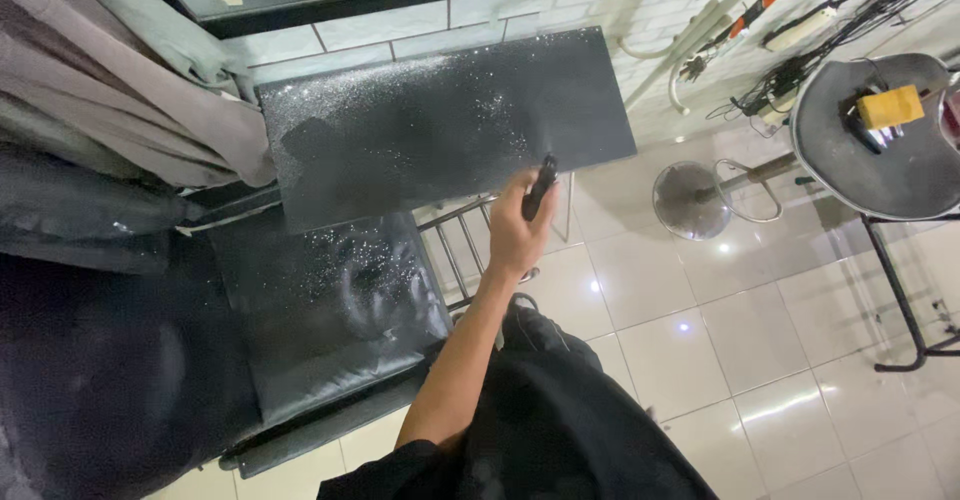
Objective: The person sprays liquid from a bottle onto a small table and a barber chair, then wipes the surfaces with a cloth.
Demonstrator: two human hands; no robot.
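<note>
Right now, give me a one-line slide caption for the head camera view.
One hand grips a slim black tool at the edge of a wet, speckled black panel above a black chair seat.

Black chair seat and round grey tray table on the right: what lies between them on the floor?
In the head view, between the seat and tray table: glossy tiles and a round metal base.

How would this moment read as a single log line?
right hand: grips slim black handheld tool | tool tip: at edge of speckled black rectangular panel | left hand: out of view | below: black padded chair seat
</note>
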